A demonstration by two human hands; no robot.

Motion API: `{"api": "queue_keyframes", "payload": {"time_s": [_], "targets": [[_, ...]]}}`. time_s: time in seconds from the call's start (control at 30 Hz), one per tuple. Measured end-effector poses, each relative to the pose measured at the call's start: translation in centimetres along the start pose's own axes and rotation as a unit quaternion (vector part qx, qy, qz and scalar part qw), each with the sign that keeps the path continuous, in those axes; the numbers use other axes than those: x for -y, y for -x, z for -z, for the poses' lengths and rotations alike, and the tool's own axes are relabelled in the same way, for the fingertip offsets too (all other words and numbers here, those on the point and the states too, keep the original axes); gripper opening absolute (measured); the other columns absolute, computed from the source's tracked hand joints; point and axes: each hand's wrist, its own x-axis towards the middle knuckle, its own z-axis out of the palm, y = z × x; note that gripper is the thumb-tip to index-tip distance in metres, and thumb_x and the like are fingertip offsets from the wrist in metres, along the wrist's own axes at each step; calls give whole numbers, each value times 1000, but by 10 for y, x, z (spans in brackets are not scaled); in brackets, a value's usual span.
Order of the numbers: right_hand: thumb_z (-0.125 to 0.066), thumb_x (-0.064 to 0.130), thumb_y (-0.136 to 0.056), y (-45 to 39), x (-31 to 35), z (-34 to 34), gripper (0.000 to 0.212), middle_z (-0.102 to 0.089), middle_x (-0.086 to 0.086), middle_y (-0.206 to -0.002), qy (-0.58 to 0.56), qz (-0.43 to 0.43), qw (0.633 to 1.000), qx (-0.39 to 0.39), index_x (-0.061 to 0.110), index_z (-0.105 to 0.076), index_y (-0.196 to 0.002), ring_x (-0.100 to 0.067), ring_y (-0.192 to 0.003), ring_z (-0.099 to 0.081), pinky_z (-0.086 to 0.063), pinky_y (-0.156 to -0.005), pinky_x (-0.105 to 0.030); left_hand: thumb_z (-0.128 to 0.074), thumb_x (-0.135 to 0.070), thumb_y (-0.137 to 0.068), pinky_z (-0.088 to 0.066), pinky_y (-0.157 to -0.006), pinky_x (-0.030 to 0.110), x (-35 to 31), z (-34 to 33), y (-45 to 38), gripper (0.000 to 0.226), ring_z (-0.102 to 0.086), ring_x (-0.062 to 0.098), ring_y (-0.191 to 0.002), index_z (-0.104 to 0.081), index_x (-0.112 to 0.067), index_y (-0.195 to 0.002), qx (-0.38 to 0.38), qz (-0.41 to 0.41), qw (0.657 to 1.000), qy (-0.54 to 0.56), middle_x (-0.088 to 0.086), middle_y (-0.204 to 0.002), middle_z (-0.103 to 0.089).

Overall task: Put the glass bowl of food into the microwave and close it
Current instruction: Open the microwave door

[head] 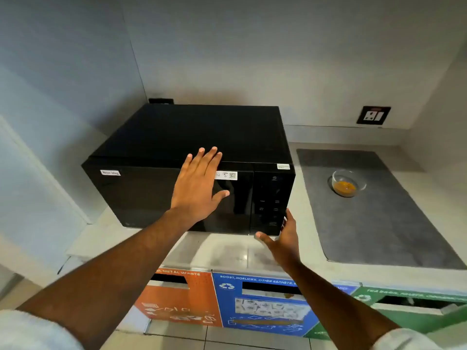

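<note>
A black microwave (156, 137) stands on the counter in the corner, its door shut. My left hand (198, 185) lies flat and open against the upper part of the door, fingers reaching the top edge. My right hand (283, 238) hovers open at the lower right corner of the control panel, fingers spread, holding nothing. The glass bowl (348, 183) with orange food in its bottom sits to the right of the microwave on a grey mat (374, 223), apart from both hands.
A wall socket (373, 115) is on the back wall at right. Below the counter edge are labelled waste slots: an orange panel (182, 299), a blue panel (262, 306) and a green panel (409, 306). The pale counter (227, 253) extends in front of the microwave.
</note>
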Motion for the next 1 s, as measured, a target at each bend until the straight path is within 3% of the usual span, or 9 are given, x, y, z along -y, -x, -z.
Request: {"api": "queue_keyframes", "payload": {"time_s": [0.07,0.13,0.2,0.33,0.57,0.87,1.0], "targets": [[-93,32,-72,-10,-3,-7,108,-45,-9,-159,-25,9,999,-30,17,-29,-157,-30,-143,-48,-48,-115,-46,-55,-74,-81,-11,-125,41,-1,-3,-5,97,-23,23,-154,-21,-24,-156,-21,20,1000,9,-2,-166,-28],[-94,27,-70,-14,-10,-17,98,-53,-7,-149,-43,-3,998,-44,17,-38,-150,-27,-135,-55,-54,-105,-31,-51,-79,-80,-14,-124,39,-1,-9,-4,96,-27,20,-153,-25,-27,-155,-38,28,999,-2,-5,-164,-31],[-93,26,-71,-12,-16,-26,93,-57,-2,-143,-62,-7,996,-57,21,-40,-147,-23,-130,-58,-49,-97,-17,-47,-82,-79,-17,-124,37,1,-12,-2,95,-27,17,-152,-27,-29,-155,-55,26,998,3,-8,-163,-32],[-88,30,-78,-14,-31,-30,93,-57,0,-147,-63,-1,996,-59,24,-34,-153,-20,-133,-56,-50,-108,-33,-46,-88,-76,-28,-121,42,0,-15,-1,98,-31,16,-151,-33,-28,-153,-88,32,995,20,-9,-161,-38],[-83,30,-84,-13,-34,-31,92,-54,-6,-152,-29,5,997,-64,21,-29,-157,-26,-132,-59,-52,-99,-30,-52,-75,-86,-32,-116,40,-10,-25,-3,77,-42,17,-145,-50,-26,-144,-173,63,982,51,-7,-152,-52],[-80,26,-88,-13,-34,-34,85,-56,-10,-151,-3,10,996,-93,19,-31,-156,-34,-132,-60,-57,-100,-46,-55,-70,-87,-38,-112,44,-9,-31,-5,72,-46,19,-142,-54,-23,-141,-199,63,976,57,-4,-148,-56],[-79,26,-88,-12,-32,-37,84,-56,-9,-151,5,4,995,-101,20,-31,-156,-35,-130,-62,-56,-97,-40,-58,-69,-85,-37,-113,44,-10,-31,-5,72,-47,18,-142,-55,-22,-140,-206,63,974,73,-4,-147,-57]]}}
